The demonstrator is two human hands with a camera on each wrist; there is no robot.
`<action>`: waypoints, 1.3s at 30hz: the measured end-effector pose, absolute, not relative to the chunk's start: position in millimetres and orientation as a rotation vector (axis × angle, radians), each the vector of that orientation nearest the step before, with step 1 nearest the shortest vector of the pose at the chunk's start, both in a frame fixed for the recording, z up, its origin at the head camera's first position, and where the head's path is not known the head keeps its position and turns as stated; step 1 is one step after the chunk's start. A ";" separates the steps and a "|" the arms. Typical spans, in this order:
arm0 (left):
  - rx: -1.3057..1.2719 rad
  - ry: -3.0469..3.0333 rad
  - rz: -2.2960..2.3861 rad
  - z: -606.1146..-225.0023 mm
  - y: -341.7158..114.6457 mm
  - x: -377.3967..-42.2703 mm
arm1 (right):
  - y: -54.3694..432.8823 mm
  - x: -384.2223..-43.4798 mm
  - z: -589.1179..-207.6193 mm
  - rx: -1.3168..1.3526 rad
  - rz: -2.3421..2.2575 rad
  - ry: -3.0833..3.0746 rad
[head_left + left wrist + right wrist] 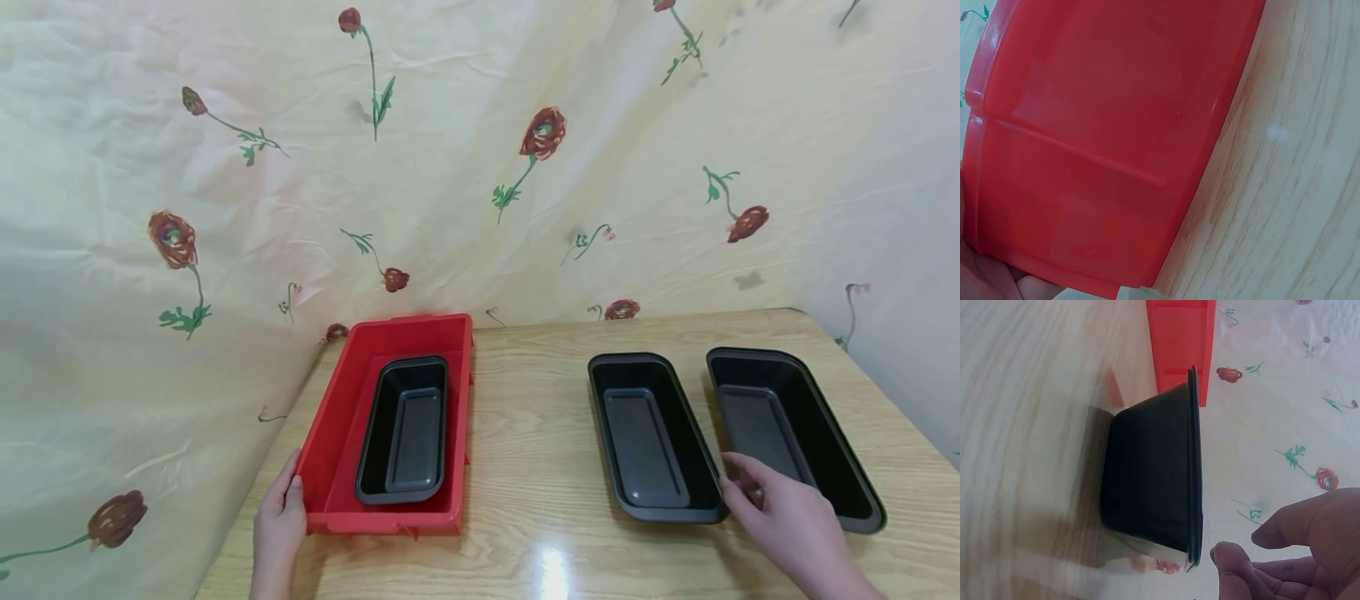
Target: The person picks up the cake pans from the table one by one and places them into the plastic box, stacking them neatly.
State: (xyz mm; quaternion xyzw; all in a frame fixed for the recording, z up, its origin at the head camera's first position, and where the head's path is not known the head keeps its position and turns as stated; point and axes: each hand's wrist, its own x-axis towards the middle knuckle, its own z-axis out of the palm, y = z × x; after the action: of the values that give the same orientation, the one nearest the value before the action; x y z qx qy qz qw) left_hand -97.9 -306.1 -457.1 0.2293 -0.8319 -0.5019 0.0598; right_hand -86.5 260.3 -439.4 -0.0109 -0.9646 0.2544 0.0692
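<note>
On the left stands a red tray (327,467) with a black loaf pan (417,442) lying inside it. My left hand (281,515) grips the tray's near left corner; in the left wrist view its fingers (1038,289) show at that corner. Toward the right, a second black loaf pan (648,442) sits on the table. My right hand (787,517) is by its near right rim, and in the right wrist view thumb and fingertips are apart, with a small gap to the rim. A third black loaf pan (765,417) is partly hidden behind that hand.
The light wooden table (525,433) carries the tray and pans. Its back edge meets a flowered cloth (450,183), which also runs down along the left side. Wood surface shows between the tray and the second pan. The two right pans stand close together.
</note>
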 end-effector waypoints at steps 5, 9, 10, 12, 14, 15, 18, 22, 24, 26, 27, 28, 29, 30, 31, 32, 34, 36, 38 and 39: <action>0.697 -2.521 -1.509 -457.2 -305.9 -97.5 | 261.6 -88.0 -442.3 -0.058 0.775 -3.033; 0.699 -2.515 -1.508 -457.8 -306.2 -97.9 | 261.4 -88.4 -446.7 -0.068 0.780 -3.107; 0.699 -2.514 -1.507 -458.0 -306.3 -98.0 | 261.2 -88.6 -447.6 -0.061 0.774 -3.119; 0.700 -2.510 -1.508 -458.4 -306.5 -98.2 | 260.8 -88.9 -449.6 -0.044 0.759 -3.135; 0.700 -2.505 -1.514 -458.7 -306.5 -98.7 | 260.3 -89.5 -451.2 -0.020 0.739 -3.132; 0.700 -2.505 -1.512 -458.8 -306.5 -98.9 | 259.9 -89.7 -452.0 -0.013 0.723 -3.131; 0.708 -2.501 -1.517 -458.7 -306.0 -99.6 | 258.2 -89.5 -454.5 -0.005 0.681 -3.140; 0.717 -2.500 -1.504 -458.2 -305.0 -99.6 | 255.5 -90.1 -457.3 -0.015 0.651 -3.165; 0.715 -2.502 -1.497 -458.1 -304.9 -99.1 | 254.8 -91.2 -458.4 -0.023 0.655 -3.171; 0.706 -2.505 -1.487 -458.1 -305.1 -98.3 | 254.6 -92.9 -459.3 -0.030 0.668 -3.173; 0.702 -2.507 -1.485 -458.2 -305.3 -97.9 | 254.9 -93.7 -460.0 -0.030 0.673 -3.170; 0.698 -2.508 -1.487 -458.3 -305.6 -97.7 | 255.2 -94.6 -460.5 -0.033 0.679 -3.165; 0.692 -2.512 -1.485 -458.2 -305.8 -97.5 | 255.5 -95.4 -460.9 -0.032 0.682 -3.158; 0.689 -2.514 -1.485 -458.2 -305.9 -97.4 | 256.1 -95.9 -461.7 -0.032 0.689 -3.154; 0.686 -2.515 -1.486 -458.3 -305.9 -97.3 | 256.3 -96.3 -462.4 -0.036 0.704 -3.154; 0.685 -2.514 -1.490 -458.2 -305.9 -97.4 | 256.5 -96.5 -463.1 -0.038 0.721 -3.152; 0.685 -2.513 -1.491 -458.4 -306.0 -97.5 | 256.3 -96.6 -464.1 -0.048 0.766 -3.150; 0.687 -2.510 -1.489 -458.7 -305.9 -97.6 | 255.9 -96.3 -465.1 -0.054 0.826 -3.149; 0.686 -2.507 -1.485 -458.8 -306.0 -97.7 | 255.5 -96.0 -465.7 -0.063 0.892 -3.138; 0.685 -2.506 -1.481 -458.9 -306.0 -97.8 | 255.4 -96.0 -465.9 -0.064 0.918 -3.131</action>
State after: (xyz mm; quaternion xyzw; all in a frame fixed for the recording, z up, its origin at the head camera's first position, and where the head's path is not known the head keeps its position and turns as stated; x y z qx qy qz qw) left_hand -97.8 -306.0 -458.9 0.2284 -0.8356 -0.4938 0.0754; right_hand -96.0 255.4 -465.9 -0.0196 -0.9577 0.2807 -0.0607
